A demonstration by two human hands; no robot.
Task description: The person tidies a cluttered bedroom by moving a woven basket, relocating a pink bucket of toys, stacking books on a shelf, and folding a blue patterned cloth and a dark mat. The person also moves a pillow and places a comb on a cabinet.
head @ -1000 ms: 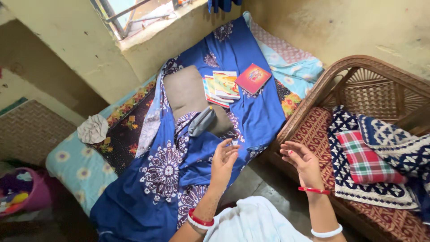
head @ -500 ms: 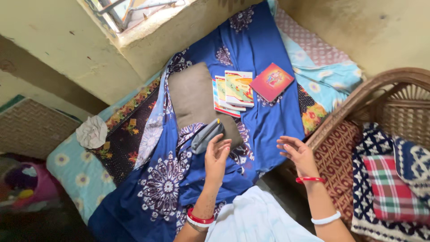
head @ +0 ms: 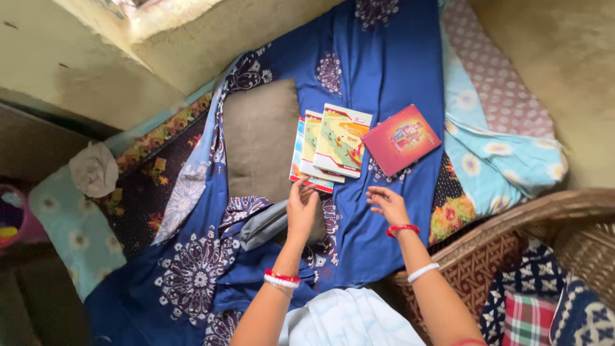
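Note:
My left hand [head: 301, 206] reaches over the bed with fingers apart, its tips just at the lower edge of a fanned stack of three thin books [head: 333, 146]. My right hand [head: 387, 204] hovers open over the blue patterned sheet [head: 378, 70], a little below a red book [head: 401, 139]. Neither hand holds anything. A grey pouch [head: 261, 224] lies just left of my left wrist, at the foot of a brown pillow [head: 259, 136].
A cane sofa [head: 512, 224] with patterned cushions and a red checked cloth [head: 526, 319] stands at the lower right. A crumpled white cloth [head: 93, 168] lies on the bed's left side. Plastered wall and a window ledge [head: 160, 25] border the bed.
Both hands have moved forward over the bed toward the books, and the view has shifted closer and to the left. The left fingertips now reach the stack's edge.

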